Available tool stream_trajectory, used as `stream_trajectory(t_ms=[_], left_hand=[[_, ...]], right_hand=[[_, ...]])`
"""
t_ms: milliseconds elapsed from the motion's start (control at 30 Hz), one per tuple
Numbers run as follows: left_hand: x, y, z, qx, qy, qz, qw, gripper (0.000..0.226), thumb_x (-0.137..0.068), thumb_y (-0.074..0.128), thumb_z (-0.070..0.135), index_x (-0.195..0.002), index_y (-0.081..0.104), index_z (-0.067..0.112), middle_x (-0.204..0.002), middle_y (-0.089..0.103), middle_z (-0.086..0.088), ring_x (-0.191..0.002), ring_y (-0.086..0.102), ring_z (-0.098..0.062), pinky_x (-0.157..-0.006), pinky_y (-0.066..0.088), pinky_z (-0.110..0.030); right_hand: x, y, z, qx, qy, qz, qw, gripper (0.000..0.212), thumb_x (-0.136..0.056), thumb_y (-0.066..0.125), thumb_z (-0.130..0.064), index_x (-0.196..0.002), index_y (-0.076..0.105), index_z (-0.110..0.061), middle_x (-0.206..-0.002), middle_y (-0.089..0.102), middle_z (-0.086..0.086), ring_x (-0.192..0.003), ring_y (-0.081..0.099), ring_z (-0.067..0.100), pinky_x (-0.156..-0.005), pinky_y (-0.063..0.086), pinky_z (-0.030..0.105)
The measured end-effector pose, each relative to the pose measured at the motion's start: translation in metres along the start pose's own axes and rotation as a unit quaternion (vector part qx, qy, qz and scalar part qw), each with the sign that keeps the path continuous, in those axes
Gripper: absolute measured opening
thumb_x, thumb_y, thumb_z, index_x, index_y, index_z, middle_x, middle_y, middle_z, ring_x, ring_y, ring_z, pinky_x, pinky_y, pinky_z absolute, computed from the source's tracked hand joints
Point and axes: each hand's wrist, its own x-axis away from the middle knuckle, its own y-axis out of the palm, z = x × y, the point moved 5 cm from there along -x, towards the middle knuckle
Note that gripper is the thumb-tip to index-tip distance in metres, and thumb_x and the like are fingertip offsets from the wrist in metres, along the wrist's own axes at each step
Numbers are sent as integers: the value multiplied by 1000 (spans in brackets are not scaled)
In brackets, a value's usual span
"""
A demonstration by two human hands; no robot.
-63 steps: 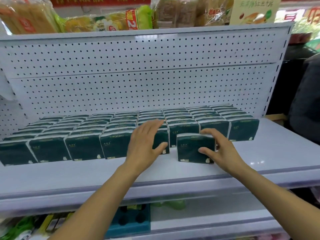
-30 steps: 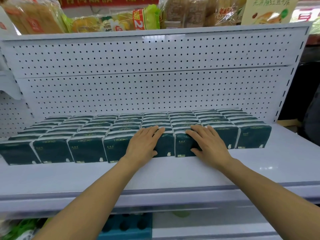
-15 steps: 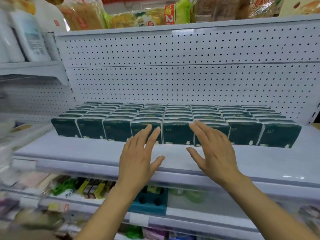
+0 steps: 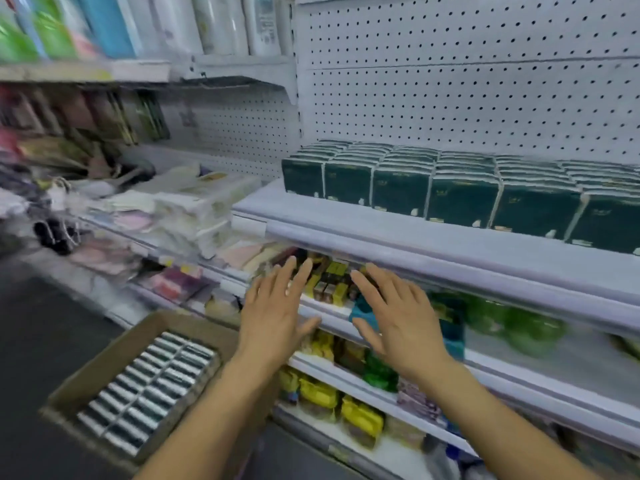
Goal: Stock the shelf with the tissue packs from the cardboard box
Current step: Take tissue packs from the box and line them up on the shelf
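Tissue packs (image 4: 460,188) in dark green wrappers stand upright in tight rows on the shelf (image 4: 433,244), filling it from its left end to the right edge of the view and reaching back to the white pegboard (image 4: 467,98) behind. In front of the packs a bare strip of shelf runs along to its front lip. More packs (image 4: 145,389), seen from above as pale striped tops, lie packed in rows inside the cardboard box (image 4: 104,358), which sits on the dark floor (image 4: 41,341) below and to the left of the shelf.

Both hands hang in the air below the shelf's front lip, between shelf and box, palms down. The left hand (image 4: 277,313) has its fingers straight and spread, its grip apart and holding nothing. The right hand (image 4: 398,317), just beside it, is likewise spread flat and empty.

Under the shelf, lower tiers carry small yellow, green and dark packets (image 4: 329,282), too blurred to tell what they are. Left of the shelf, a neighbouring rack holds folded pale goods (image 4: 187,209).
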Motion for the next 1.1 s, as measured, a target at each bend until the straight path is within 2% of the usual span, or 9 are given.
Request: stream_trajectory(t_ms=[100, 167, 300, 400, 467, 533, 667, 833, 1100], left_hand=[[36, 1, -63, -13, -14, -45, 999, 92, -81, 65, 62, -155, 24, 24, -154, 38, -5, -134, 45, -30, -104, 43, -50], [58, 1, -102, -21, -19, -66, 997, 92, -83, 62, 63, -155, 21, 24, -156, 35, -3, -136, 42, -28, -108, 39, -49], [96, 7, -174, -35, -24, -88, 995, 92, -79, 66, 62, -152, 28, 20, -150, 43, -7, -133, 46, -31, -106, 40, -48], [124, 18, -218, -28, -35, -122, 992, 89, -85, 56, 64, -155, 19, 24, -155, 35, -5, -140, 38, -27, -112, 33, -46], [142, 27, -242, -13, -47, -141, 989, 87, -86, 55, 62, -156, 19, 24, -157, 33, -5, -140, 38, -27, -112, 33, -47], [155, 38, -262, 3, -60, -158, 986, 87, -85, 60, 59, -155, 23, 22, -155, 36, -5, -137, 41, -27, -110, 34, -47], [176, 73, -304, 11, -93, -214, 972, 88, -86, 57, 61, -156, 16, 27, -158, 29, -1, -140, 37, -25, -112, 32, -45], [182, 130, -345, 25, -111, -275, 955, 83, -92, 51, 58, -157, 10, 27, -159, 25, -2, -139, 35, -27, -111, 30, -44], [189, 249, -393, 52, -128, -397, 908, 74, -94, 49, 53, -155, 14, 26, -158, 27, -1, -140, 35, -26, -109, 36, -46]], right_hand=[[-12, 26, -63, -12, 16, -39, 999, 67, -90, 58, -47, -147, 36, -21, -142, 50, 5, -128, 50, 29, -102, 42, 54], [-17, 39, -103, -13, 16, -53, 998, 71, -88, 61, -48, -148, 35, -21, -140, 51, 5, -127, 50, 27, -103, 41, 53], [-24, 65, -173, -18, 3, -74, 997, 68, -89, 57, -50, -146, 35, -21, -138, 51, 3, -125, 49, 26, -100, 42, 49], [-24, 88, -213, -26, 10, -100, 995, 67, -88, 59, -49, -145, 39, -19, -139, 51, 5, -124, 51, 27, -95, 45, 46], [-23, 105, -235, -37, 24, -125, 991, 65, -88, 59, -48, -143, 42, -18, -138, 52, 5, -121, 53, 27, -91, 47, 44], [-22, 123, -250, -37, 25, -142, 989, 65, -86, 62, -46, -142, 45, -17, -135, 55, 5, -117, 55, 28, -87, 48, 42], [-22, 164, -275, -52, 14, -184, 981, 64, -84, 66, -43, -139, 47, -19, -131, 57, 4, -114, 57, 28, -82, 49, 41], [-28, 240, -290, -85, 25, -272, 958, 62, -87, 64, -42, -142, 45, -21, -135, 53, 3, -120, 53, 28, -89, 45, 42], [-25, 361, -299, -106, 45, -403, 908, 59, -94, 55, -41, -146, 37, -20, -139, 49, 5, -127, 46, 27, -96, 44, 40]])
